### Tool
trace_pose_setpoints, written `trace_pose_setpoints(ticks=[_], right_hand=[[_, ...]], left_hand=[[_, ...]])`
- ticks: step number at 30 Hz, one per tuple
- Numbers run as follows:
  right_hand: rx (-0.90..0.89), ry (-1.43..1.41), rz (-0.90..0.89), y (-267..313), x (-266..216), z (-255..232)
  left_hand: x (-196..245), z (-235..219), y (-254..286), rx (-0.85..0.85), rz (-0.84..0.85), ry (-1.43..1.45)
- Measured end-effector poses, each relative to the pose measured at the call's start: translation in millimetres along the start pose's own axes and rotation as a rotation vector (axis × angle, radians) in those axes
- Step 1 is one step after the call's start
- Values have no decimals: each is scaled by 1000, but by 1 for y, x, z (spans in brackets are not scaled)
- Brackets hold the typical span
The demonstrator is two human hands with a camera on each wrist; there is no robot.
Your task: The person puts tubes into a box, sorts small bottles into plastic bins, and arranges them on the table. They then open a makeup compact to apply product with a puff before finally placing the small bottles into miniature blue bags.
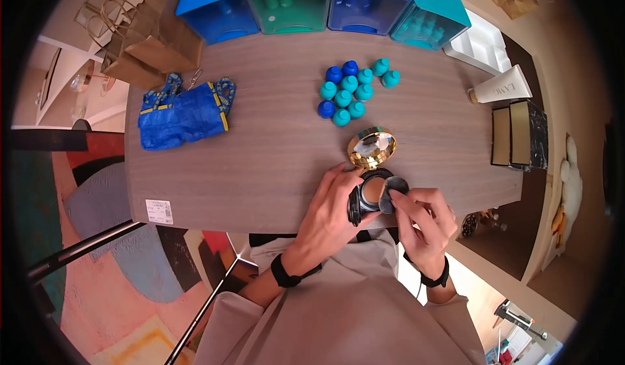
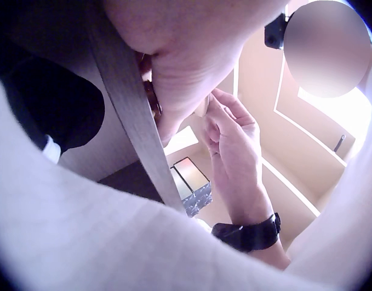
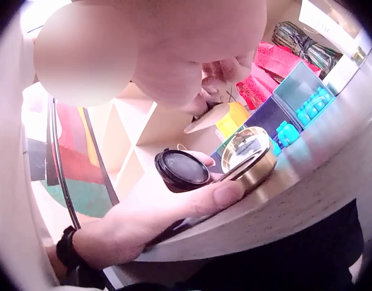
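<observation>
My left hand (image 1: 323,210) grips a cushion compact (image 1: 374,189) near the table's front edge. Its gold mirrored lid (image 1: 372,146) stands raised on the far side, and beige makeup shows in the round pan. In the right wrist view, a black inner lid (image 3: 183,168) is flipped up beside the left thumb. Between thumb and fingers, my right hand (image 1: 426,225) pinches a powder puff (image 1: 392,194), dark on top, which overlaps the pan's right side in the head view. The puff's pale underside (image 3: 209,117) shows from the right wrist.
Several turquoise and blue bottles (image 1: 344,98) stand beyond the compact. Coloured bins (image 1: 290,3) line the back. A blue bag (image 1: 182,119) and paper bags (image 1: 153,46) are at left. On the right are a white tube (image 1: 504,86), a white tray (image 1: 480,44) and dark boxes (image 1: 521,134).
</observation>
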State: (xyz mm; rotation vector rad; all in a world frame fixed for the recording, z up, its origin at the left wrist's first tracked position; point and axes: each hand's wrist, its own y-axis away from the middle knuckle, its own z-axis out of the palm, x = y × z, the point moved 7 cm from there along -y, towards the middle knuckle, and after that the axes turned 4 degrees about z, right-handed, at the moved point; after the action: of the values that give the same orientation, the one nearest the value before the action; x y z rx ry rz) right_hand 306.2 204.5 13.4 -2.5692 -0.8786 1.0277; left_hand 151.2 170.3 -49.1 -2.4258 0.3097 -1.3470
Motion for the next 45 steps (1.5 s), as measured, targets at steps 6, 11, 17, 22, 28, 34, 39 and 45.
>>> trace_pose_setpoints(ticks=[6, 11, 17, 22, 28, 34, 39, 45], right_hand=[[-141, 56, -79, -2, 8, 20], [20, 16, -39, -1, 4, 5], [-10, -396, 363, -7, 28, -1], [134, -1255, 924, 23, 75, 9], [152, -1450, 999, 31, 72, 22], [188, -805, 683, 15, 53, 3], [-15, 49, -61, -6, 3, 9], [221, -18, 106, -3, 0, -12]], left_hand=[[-1, -1, -2, 21, 2, -14], [2, -2, -3, 46, -1, -5], [3, -3, -2, 23, -6, -13], [0, 0, -1, 31, 38, -27], [2, -1, -3, 35, 58, -54], [1, -1, -2, 33, 48, -43], [-1, -1, -2, 48, 4, -25], [1, -2, -2, 36, 16, -34]])
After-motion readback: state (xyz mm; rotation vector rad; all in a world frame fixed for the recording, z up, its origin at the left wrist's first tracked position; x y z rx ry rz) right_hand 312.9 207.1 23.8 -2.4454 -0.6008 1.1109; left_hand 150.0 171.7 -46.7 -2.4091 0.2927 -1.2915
